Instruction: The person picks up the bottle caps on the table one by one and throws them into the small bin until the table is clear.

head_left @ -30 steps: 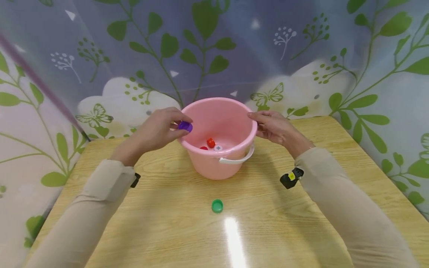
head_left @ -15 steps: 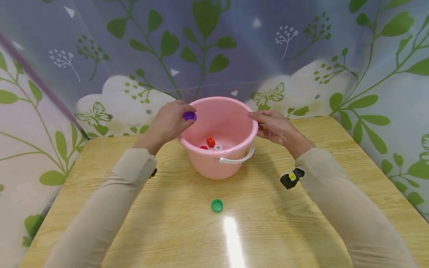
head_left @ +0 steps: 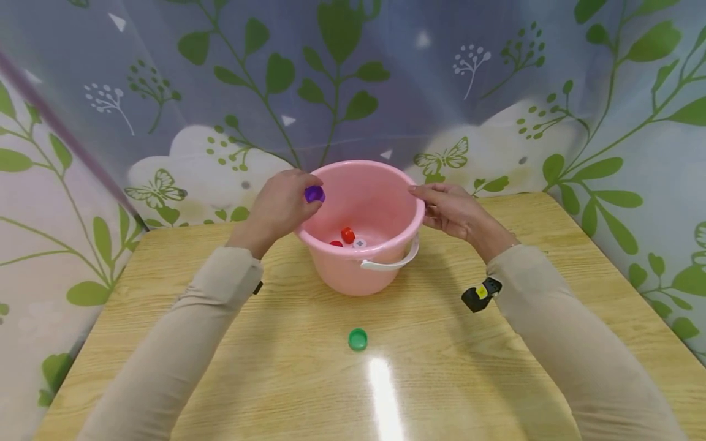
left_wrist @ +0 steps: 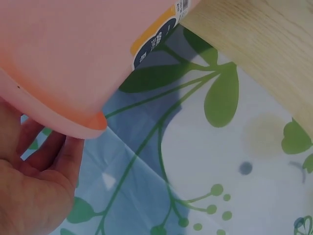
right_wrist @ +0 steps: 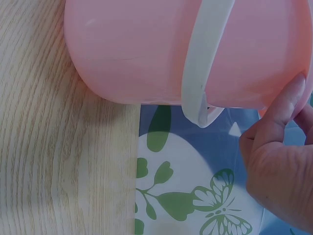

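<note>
A pink bucket (head_left: 358, 275) stands upright on the wooden table. At its left rim my left hand (head_left: 284, 202) pinches a small purple bottle cap (head_left: 315, 194), held just inside the opening. In the left wrist view the fingers (left_wrist: 68, 156) lie against the rim and the cap is hidden. My right hand (head_left: 455, 211) grips the right rim, thumb on top and the other fingers below. Inside the bucket lie a red cap (head_left: 347, 235), another red piece (head_left: 336, 244) and a white one (head_left: 360, 243). A green bottle cap (head_left: 358, 339) rests on the table in front.
The white handle (head_left: 390, 264) hangs down on the bucket's front right side. Behind the wooden table (head_left: 265, 367) rises a printed leaf-pattern cloth (head_left: 353, 135). A black wrist camera (head_left: 481, 294) sits under the right sleeve.
My left hand has moved right and slightly up, carrying the purple cap from the outer left rim to over the opening. The right hand and bucket have stayed put.
</note>
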The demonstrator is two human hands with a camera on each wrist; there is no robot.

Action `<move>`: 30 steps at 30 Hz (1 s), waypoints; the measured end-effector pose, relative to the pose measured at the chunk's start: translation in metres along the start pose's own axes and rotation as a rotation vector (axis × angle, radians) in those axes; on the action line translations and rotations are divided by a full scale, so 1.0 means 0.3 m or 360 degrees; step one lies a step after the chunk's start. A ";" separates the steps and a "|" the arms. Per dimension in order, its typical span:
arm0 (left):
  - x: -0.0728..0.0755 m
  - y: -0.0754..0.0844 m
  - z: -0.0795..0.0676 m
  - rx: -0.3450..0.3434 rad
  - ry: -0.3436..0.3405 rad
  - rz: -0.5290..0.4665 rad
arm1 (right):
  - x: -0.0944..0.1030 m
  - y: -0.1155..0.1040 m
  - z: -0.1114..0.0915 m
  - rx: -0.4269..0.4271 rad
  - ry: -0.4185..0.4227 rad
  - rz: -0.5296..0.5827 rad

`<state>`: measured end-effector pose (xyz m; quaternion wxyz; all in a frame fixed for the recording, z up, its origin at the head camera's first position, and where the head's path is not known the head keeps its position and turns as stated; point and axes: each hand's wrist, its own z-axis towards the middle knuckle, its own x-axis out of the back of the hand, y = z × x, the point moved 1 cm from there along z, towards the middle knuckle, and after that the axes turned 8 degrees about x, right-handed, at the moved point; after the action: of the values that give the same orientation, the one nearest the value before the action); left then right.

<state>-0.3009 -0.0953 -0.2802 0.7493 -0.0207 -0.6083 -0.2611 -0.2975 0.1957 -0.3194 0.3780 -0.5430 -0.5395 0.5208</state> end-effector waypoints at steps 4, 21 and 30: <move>-0.003 0.001 -0.007 0.0025 0.0023 -0.0041 | 0.000 0.001 -0.002 0.0005 0.0003 0.0004; -0.026 -0.075 -0.115 0.0247 0.0403 -0.0345 | 0.010 0.001 -0.005 0.0009 0.0021 -0.0019; -0.064 -0.139 -0.226 0.0549 0.0173 -0.0364 | 0.001 0.005 0.005 0.0004 0.0002 -0.0052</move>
<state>-0.2595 -0.1479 -0.3274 0.7390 0.1912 -0.6009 -0.2372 -0.2986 0.1955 -0.3212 0.3875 -0.5340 -0.5473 0.5149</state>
